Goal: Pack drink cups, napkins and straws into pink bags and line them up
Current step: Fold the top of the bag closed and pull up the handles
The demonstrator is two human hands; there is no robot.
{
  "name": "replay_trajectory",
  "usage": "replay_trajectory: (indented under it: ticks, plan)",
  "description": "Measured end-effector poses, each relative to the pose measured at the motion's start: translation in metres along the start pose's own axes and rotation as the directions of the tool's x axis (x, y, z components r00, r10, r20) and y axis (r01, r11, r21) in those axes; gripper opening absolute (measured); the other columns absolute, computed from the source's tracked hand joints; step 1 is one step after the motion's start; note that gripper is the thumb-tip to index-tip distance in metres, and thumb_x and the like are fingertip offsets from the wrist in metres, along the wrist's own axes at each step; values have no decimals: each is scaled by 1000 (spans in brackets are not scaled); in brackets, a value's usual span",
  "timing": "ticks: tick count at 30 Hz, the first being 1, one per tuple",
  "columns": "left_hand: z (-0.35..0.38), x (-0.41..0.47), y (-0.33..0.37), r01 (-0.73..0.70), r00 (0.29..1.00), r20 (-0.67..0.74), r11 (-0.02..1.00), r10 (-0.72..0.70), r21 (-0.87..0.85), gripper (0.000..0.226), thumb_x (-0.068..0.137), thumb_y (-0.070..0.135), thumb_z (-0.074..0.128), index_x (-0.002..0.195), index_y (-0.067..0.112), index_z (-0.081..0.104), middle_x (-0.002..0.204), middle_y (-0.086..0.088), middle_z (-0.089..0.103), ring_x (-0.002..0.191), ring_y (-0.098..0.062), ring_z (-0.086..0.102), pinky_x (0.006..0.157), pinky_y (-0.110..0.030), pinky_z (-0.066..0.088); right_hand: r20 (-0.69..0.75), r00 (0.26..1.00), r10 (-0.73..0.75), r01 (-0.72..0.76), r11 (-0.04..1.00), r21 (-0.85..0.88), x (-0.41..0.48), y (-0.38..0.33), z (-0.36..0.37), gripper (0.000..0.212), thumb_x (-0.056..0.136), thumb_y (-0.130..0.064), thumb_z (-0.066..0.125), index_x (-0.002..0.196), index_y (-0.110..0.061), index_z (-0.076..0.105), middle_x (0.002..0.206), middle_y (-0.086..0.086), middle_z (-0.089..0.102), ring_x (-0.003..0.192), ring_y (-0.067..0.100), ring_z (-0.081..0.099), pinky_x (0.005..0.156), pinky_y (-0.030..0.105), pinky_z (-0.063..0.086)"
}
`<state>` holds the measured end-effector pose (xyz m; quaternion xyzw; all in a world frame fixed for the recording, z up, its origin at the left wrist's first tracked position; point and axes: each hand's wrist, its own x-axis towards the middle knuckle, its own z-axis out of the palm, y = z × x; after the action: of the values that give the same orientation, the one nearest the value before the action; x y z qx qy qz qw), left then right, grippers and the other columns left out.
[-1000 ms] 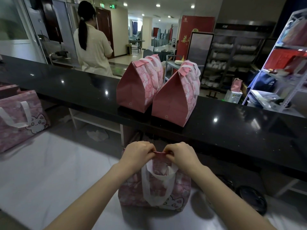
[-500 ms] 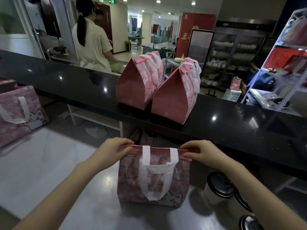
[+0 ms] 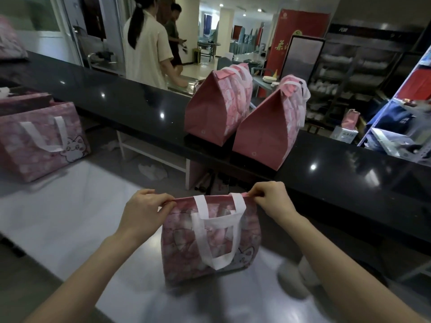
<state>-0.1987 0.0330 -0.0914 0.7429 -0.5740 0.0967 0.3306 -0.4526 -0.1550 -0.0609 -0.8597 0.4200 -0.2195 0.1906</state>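
A pink cat-print bag (image 3: 182, 248) with white handles stands upright on the steel worktop (image 3: 70, 220) right in front of me. My left hand (image 3: 142, 213) pinches the left end of its top edge, and my right hand (image 3: 272, 199) pinches the right end. The top edge is stretched flat and shut between them. Two shut pink bags (image 3: 217, 110) (image 3: 268, 134) stand side by side on the black counter (image 3: 349, 173) beyond. Blurred white cups (image 3: 293, 276) stand to the right of my bag.
Another pink cat-print bag (image 3: 39, 141) stands at the left on the worktop, with one more (image 3: 9, 43) on the counter's far left. Two people (image 3: 149, 47) stand behind the counter. Shelving (image 3: 401, 127) fills the right.
My hands slid apart from the middle of the bag's top to its two ends, flattening the top edge. My view swung right and up; a second person came into sight.
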Motion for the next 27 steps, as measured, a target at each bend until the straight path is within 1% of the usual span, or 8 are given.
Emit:
replay_trajectory:
  ticks: [3,6,8,12,15,21,24,27]
  plan:
    - [-13,-11,-9,55,998,-41,998,-57,-29,9,82,28,71,79,22,77,63,8,70,71,-25,66,81,-35,53,11,1000,-8,7,999,46,19,-18,18,24,78,4,66,83,-17,76,82,-2,71,81,10,65,73,19,52]
    - [-25,-21,-17,61,998,-21,995,-63,-84,33,77,45,52,68,22,73,55,10,62,57,-20,61,68,-27,49,-35,999,1,4,992,127,32,-35,37,22,81,0,66,91,-17,75,87,-5,70,85,8,65,79,21,52]
    - [-31,-26,-18,46,999,-8,990,-48,-134,34,72,48,52,64,21,71,55,12,62,57,-16,60,64,-26,49,-84,996,1,13,987,162,37,-43,47,19,83,-5,68,98,-16,73,93,-3,71,90,10,64,84,23,52]
    - [-35,-34,-28,13,997,79,947,13,-321,27,73,52,62,69,27,71,64,19,66,65,-2,62,72,-19,47,-130,991,40,-16,983,183,40,-48,60,26,84,-10,70,108,-19,70,100,-2,71,95,10,64,89,26,51]
    - [-32,-34,-48,172,969,243,822,-42,-543,27,78,56,60,81,33,72,84,20,71,86,-1,66,78,-11,44,-169,979,115,-72,967,243,33,-44,64,23,84,-19,71,107,-24,68,98,-9,69,91,2,63,84,20,50]
    - [1,-39,-98,476,811,577,687,-101,-549,20,100,30,49,110,38,65,113,23,66,108,7,57,90,-16,42,-165,923,349,-298,916,269,-38,-23,81,27,84,-26,71,105,-36,59,96,-21,60,87,-2,57,79,25,48]
    - [21,-50,-108,601,688,720,627,-92,-495,27,101,33,46,126,40,54,129,21,57,120,3,51,101,-27,39,-147,838,525,-449,817,361,-88,-15,108,40,82,-14,73,114,-24,52,111,-3,60,92,13,60,82,34,50]
    - [36,-55,-95,764,554,824,467,-119,-445,36,85,46,50,121,43,53,123,21,61,117,-4,54,101,-35,37,59,800,598,-546,682,487,-129,-21,137,44,80,2,69,115,-16,49,121,13,55,93,24,59,75,36,54]
